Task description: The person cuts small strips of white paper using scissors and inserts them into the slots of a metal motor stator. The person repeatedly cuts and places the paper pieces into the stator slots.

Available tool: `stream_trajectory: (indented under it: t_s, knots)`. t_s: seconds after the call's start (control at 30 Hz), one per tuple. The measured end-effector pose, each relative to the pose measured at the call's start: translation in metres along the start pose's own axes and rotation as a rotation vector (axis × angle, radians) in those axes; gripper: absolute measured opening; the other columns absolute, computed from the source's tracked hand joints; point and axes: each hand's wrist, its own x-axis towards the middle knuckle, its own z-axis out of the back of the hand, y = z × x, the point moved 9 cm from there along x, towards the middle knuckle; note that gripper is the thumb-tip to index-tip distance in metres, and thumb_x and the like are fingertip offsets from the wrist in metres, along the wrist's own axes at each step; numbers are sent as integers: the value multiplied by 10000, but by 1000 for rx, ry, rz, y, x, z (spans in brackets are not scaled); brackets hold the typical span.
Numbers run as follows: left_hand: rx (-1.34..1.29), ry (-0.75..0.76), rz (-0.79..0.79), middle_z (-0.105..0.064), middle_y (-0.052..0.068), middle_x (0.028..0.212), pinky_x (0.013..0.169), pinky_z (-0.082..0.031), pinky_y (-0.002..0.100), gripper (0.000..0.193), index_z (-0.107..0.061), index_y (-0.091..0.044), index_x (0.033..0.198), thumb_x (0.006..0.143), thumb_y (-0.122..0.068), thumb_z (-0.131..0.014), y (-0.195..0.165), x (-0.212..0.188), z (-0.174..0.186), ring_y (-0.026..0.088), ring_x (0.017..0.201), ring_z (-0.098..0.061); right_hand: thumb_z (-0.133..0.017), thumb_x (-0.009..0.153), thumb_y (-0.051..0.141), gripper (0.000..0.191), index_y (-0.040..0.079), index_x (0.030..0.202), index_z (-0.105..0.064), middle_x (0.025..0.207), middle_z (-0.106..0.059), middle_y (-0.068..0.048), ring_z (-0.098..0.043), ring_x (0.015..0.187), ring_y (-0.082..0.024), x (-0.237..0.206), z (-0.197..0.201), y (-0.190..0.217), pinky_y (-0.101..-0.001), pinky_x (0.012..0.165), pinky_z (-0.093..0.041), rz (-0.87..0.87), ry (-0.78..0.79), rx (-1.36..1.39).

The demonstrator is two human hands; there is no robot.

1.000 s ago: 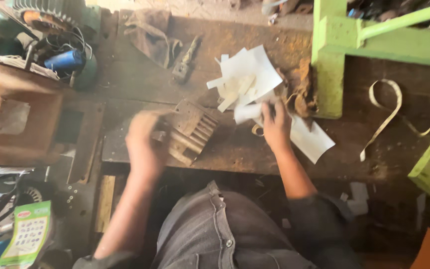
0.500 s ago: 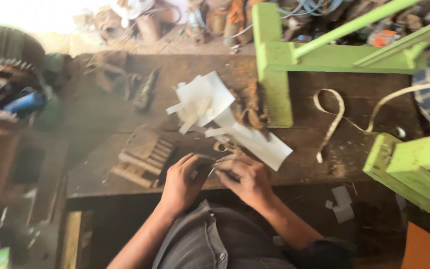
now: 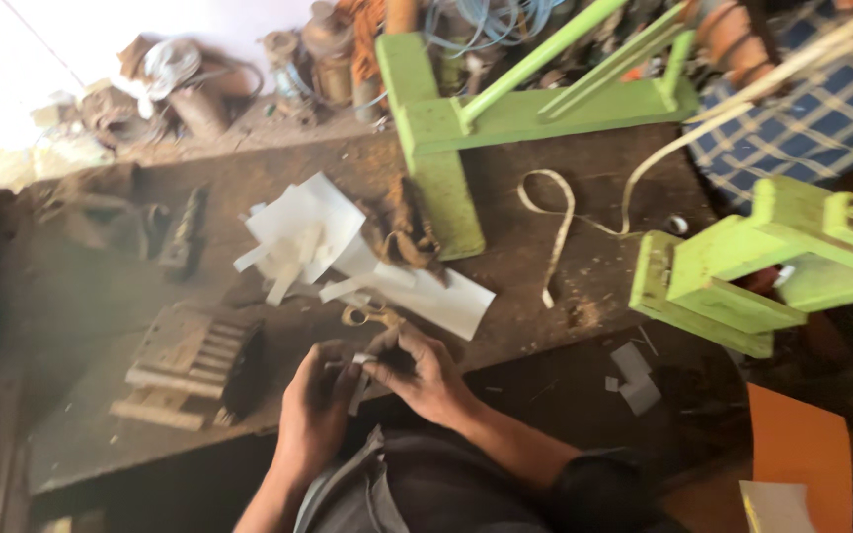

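My left hand [image 3: 316, 405] and right hand [image 3: 425, 373] have come together at the tabletop [image 3: 584, 266] edge, both pinched on a small white paper strip [image 3: 357, 380]; the scissors [image 3: 372, 316] now lie released just beyond, so cutting has given way to handling.

From my seat, strong daylight floods the far left corner of the workbench [image 3: 584, 247], washing it out to white glare. The near edge sits dim. Motion blur smears everything; my hands and the green frame [image 3: 446, 158] look soft.
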Motion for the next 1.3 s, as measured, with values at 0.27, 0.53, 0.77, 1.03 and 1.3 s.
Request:
stream_trajectory:
  t_s: [0.27, 0.53, 0.77, 1.03, 1.3]
  knots:
    - [249, -13, -186, -740, 85, 926, 719, -586, 335, 89, -716, -51, 944, 879, -110, -732, -28, -11, -10, 225, 806, -769, -828, 889, 58, 155, 45, 969, -696, 917, -727, -62, -736, 840, -215, -20, 29, 32, -328, 729, -574, 170, -5, -164]
    - [371, 55, -362, -734, 115, 1007, 729, -580, 378, 328, -628, -73, 1137, 819, -25, -690, -25, -24, -16, 303, 875, -742, -731, 845, -52, 149, 11, 955, -653, 982, -697, -80, -746, 930, -226, -22, 21, 32, -336, 816, -596, 176, -6, -45]
    - [61, -24, -85, -725, 185, 953, 727, -606, 408, 383, -544, -77, 1178, 854, -71, -748, 17, -19, 14, 329, 861, -761, -738, 911, 77, 241, 62, 1131, -642, 1045, -709, -50, -737, 906, -179, -16, -12, 12, -309, 780, -609, -142, 145, 112]
    - [306, 84, -387, -751, 108, 1006, 716, -582, 337, 252, -715, -96, 1065, 821, -39, -739, -25, -20, 23, 303, 879, -741, -821, 911, 158, 150, 80, 975, -710, 872, -767, -53, -748, 833, -240, -15, -14, 44, -354, 765, -575, 37, -2, -333]
    - [210, 24, -348, -773, 73, 912, 729, -587, 317, 146, -742, -69, 935, 797, -23, -751, -23, -19, 43, 238, 840, -771, -802, 851, 46, 114, 68, 943, -736, 966, -761, -41, -756, 915, -219, -20, -27, 77, -336, 815, -605, 94, -18, -206]
